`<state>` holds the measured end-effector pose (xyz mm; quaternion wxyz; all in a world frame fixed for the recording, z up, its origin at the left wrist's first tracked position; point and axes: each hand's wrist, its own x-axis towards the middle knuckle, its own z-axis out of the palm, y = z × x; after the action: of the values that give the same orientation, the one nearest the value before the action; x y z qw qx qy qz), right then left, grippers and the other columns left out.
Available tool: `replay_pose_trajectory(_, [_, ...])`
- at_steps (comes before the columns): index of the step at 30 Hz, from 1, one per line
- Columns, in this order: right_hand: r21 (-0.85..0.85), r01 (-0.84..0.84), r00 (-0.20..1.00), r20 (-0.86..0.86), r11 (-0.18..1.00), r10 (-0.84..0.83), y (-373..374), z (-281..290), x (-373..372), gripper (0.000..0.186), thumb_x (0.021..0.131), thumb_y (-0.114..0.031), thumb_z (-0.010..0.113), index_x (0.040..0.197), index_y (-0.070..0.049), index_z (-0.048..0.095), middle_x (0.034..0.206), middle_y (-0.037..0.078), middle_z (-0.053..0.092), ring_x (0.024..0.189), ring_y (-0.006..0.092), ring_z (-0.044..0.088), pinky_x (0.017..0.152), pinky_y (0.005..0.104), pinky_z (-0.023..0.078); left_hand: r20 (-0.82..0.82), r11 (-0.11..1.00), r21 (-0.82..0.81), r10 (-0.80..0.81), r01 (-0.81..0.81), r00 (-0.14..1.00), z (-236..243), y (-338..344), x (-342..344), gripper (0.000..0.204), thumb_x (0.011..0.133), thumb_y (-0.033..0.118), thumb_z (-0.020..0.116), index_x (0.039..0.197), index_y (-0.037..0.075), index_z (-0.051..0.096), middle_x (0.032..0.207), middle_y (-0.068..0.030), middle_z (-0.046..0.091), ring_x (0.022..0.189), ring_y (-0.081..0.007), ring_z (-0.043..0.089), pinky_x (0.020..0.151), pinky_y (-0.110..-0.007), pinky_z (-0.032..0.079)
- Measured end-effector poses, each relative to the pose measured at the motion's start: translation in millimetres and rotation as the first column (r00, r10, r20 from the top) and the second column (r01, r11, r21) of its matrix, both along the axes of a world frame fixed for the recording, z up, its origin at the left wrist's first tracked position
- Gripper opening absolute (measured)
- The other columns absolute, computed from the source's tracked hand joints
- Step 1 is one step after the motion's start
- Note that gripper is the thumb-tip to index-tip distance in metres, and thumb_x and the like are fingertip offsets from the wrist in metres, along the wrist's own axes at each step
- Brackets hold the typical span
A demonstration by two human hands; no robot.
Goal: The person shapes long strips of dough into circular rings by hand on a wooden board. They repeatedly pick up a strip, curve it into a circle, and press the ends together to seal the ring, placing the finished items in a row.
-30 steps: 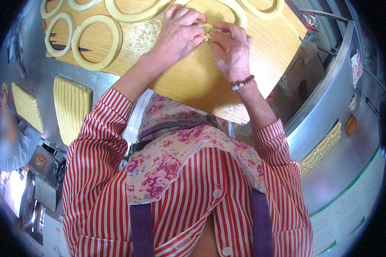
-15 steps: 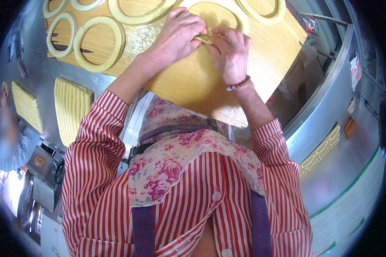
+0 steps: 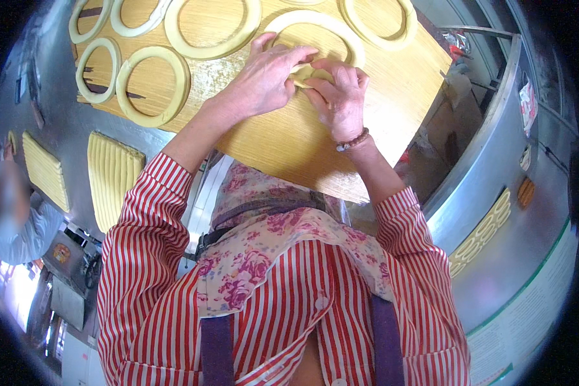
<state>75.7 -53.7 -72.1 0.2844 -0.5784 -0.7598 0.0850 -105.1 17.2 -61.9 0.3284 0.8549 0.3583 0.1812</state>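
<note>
A pale yellow dough ring [image 3: 350, 38] lies on the wooden board [image 3: 270, 145] ahead of me. At its near side, my left hand [image 3: 264, 77] is closed on the dough, fingers and thumb pinching it. Close against it, my right hand [image 3: 340, 96] pinches the same near part of the ring, with a beaded bracelet on its wrist. The pinched dough is partly hidden by my fingers. To the left lie further dough rings [image 3: 180, 87], and one more ring [image 3: 408, 35] rests at the far right of the board.
Slabs of long dough strips [image 3: 114, 180] lie on the metal surface at left. Another person's sleeve [image 3: 26, 235] shows at the far left. A curved metal edge [image 3: 466, 177] runs along the right, with ring-shaped dough pieces [image 3: 482, 235] beyond it.
Both hands keep pinching the near part of the ring, with the fingers shifted slightly. The whole view has tilted a little, so the board and rings sit lower.
</note>
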Motion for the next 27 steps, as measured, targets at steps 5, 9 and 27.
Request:
replay_pose_trajectory(5, [0.012, -0.009, 0.999, 0.044, 1.000, 0.009, 3, 1, 8, 0.026, 0.069, -0.015, 0.082, 0.095, -0.016, 0.075, 0.123, -0.002, 0.063, 0.111, 0.0193, 0.057, 0.096, 0.0408, 0.035, -0.048, 0.994, -0.112, -0.011, 0.006, 0.999, 2, 11, 14, 0.057, 0.082, -0.004, 0.055, 0.136, 0.014, 0.052, 0.112, -0.0107, 0.070, 0.109, -0.0253, 0.064, 0.116, -0.050, 0.026])
replay_pose_trajectory(9, [-0.001, 0.054, 0.999, 0.002, 0.999, -0.054, -21, 26, 24, 0.031, 0.074, -0.013, 0.076, 0.105, -0.016, 0.073, 0.125, 0.003, 0.063, 0.113, 0.0232, 0.057, 0.099, 0.0447, 0.036, 0.022, 0.981, -0.171, 0.095, -0.090, 0.995, 12, 1, 28, 0.041, 0.086, 0.003, 0.062, 0.126, 0.012, 0.061, 0.108, -0.0106, 0.072, 0.101, -0.0274, 0.067, 0.104, -0.043, 0.044])
replay_pose_trajectory(27, [-0.393, 0.493, 0.841, -0.012, 0.776, -0.540, 43, 29, 70, 0.041, 0.075, -0.032, 0.083, 0.101, -0.003, 0.072, 0.097, 0.014, 0.070, 0.081, 0.0297, 0.070, 0.073, 0.0407, 0.057, -0.073, 0.946, 0.324, 0.037, -0.012, 0.997, 7, -29, 7, 0.050, 0.092, 0.018, 0.063, 0.138, 0.003, 0.051, 0.142, -0.0145, 0.053, 0.138, -0.0292, 0.043, 0.117, -0.046, 0.031])
